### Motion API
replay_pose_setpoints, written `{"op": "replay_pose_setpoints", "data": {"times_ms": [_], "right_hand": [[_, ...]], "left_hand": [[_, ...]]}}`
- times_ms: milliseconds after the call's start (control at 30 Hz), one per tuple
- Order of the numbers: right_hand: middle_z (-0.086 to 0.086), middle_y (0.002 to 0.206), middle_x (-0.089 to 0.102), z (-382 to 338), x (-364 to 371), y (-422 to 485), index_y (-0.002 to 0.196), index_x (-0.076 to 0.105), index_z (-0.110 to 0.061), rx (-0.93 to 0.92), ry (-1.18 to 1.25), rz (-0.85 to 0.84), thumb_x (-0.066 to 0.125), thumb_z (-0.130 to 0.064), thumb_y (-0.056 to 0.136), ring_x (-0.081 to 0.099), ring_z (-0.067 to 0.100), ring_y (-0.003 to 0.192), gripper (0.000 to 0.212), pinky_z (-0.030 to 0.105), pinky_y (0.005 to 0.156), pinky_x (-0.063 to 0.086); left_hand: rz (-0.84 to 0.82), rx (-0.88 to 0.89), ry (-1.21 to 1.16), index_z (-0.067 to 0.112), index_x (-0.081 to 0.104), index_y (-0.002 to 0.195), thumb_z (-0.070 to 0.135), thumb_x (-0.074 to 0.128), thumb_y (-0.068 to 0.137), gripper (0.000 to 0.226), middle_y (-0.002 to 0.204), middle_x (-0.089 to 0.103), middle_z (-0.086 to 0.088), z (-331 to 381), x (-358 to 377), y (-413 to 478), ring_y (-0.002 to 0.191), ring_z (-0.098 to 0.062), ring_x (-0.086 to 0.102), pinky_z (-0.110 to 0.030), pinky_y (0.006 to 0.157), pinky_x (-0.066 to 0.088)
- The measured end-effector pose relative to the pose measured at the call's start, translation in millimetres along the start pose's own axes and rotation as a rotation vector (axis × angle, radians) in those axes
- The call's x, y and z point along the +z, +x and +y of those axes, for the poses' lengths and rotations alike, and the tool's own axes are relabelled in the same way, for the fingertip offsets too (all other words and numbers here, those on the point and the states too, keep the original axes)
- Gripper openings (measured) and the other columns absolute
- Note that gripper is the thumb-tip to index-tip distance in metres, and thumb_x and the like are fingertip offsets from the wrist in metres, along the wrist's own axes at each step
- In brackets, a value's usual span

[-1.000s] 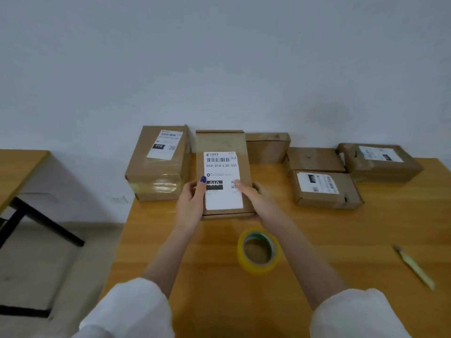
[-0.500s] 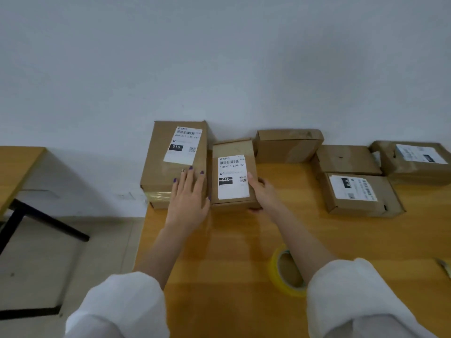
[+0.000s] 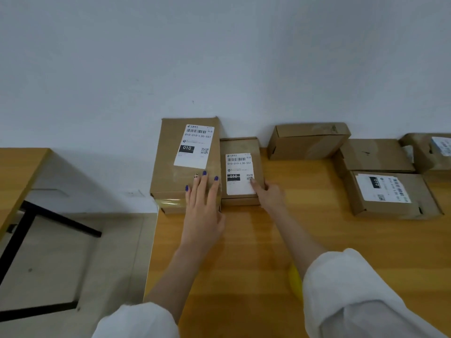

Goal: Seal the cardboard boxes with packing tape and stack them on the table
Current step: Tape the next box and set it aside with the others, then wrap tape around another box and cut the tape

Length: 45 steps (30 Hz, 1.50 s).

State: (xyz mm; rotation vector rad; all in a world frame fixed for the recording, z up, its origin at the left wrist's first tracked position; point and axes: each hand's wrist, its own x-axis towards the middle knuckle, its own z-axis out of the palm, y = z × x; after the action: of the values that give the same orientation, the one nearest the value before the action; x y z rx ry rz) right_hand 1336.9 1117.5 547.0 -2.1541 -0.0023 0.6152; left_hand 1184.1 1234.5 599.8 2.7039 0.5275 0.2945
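left hand (image 3: 203,208): yours lies flat and wide, fingers straight and spread, on the near top of the large box (image 3: 166,176); dark painted nails.
right hand (image 3: 269,193): at the near right corner of the small box (image 3: 240,146). One straight finger rests on its label (image 3: 239,181); the other fingers are hidden, so I can't tell whether you're clasping it.
small box: on the table (image 3: 244,252), near the left edge. Long axis runs away from you toward the wall, label print upright to you. Left side sits against the large box.
large box: same heading, taller and wider. Plain brown cardboard, white label (image 3: 194,145) on top, glossy clear tape across the near end.
materials: matte kraft card, creased corners, rectangular; the labels are smooth white paper with barcodes.
tape roll (image 3: 295,280): yellow, mostly hidden behind your right white sleeve (image 3: 353,293).
other boxes: unlabelled box (image 3: 307,142) at the wall, right of the small one. Further right are a flat box (image 3: 375,154) and a labelled box (image 3: 390,196) with its print turned sideways.
table: smooth orange wood grain.
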Motion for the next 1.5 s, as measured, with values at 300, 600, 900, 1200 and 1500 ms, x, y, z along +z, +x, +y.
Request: {"op": "replay_pose_setpoints", "data": {"times_ms": [300,600,900,1200,1500], "right_hand": [[0.025,0.140,0.041,-7.1,-15.3,4.9,0.144,0.037,-0.008,-0.059,-0.435,-0.114,0.018,-0.058,0.099,0.033,0.039,0.133,0.070,0.048,0.109,0.032],[0.013,0.129,0.056,-33.9,-119.4,-14.0,0.130,0.052,-0.003,-0.206,-0.221,0.130,0.040,-0.031,0.103,0.051,0.025,0.119,0.040,0.027,0.090,0.038],[0.011,0.130,0.055,-37.3,-213.6,33.5,0.133,0.048,-0.004,-0.175,-0.047,0.372,0.043,-0.025,0.101,0.054,0.020,0.105,0.038,0.027,0.082,0.042],[0.011,0.137,0.049,-26.9,-231.7,101.4,0.136,0.045,-0.006,-0.059,0.165,0.221,0.030,-0.042,0.103,0.045,0.027,0.127,0.051,0.035,0.103,0.034],[-0.001,0.114,0.056,-9.2,-226.6,81.9,0.131,0.050,-0.016,-0.060,0.482,0.214,0.037,-0.043,0.100,0.053,0.019,0.110,0.042,0.040,0.099,0.045]], "left_hand": [[0.035,-0.059,0.063,0.004,0.051,0.126,0.008,0.069,0.074,0.055,0.138,0.043,-0.022,5.5,0.3,6.1,0.134,-0.040,0.033,-0.051,0.113,0.018],[0.031,0.120,-0.031,-0.002,0.049,0.117,0.013,0.056,0.087,0.035,0.124,0.046,-0.015,60.8,-20.4,65.3,0.120,-0.028,0.040,-0.032,0.104,0.031],[-0.266,-0.160,-0.429,0.000,0.031,0.138,0.019,0.051,0.093,0.054,0.136,0.041,-0.015,126.3,0.6,152.3,0.126,-0.026,0.041,-0.028,0.095,0.034],[-0.384,-0.418,-0.709,0.004,0.027,0.140,0.031,0.055,0.092,0.061,0.119,0.038,0.003,156.0,43.6,192.9,0.110,-0.016,0.041,-0.027,0.084,0.031],[-0.168,-0.498,-0.810,0.012,0.040,0.134,0.030,0.059,0.088,0.053,0.116,0.054,0.000,171.9,52.4,164.4,0.111,-0.021,0.051,-0.033,0.092,0.040]]}}
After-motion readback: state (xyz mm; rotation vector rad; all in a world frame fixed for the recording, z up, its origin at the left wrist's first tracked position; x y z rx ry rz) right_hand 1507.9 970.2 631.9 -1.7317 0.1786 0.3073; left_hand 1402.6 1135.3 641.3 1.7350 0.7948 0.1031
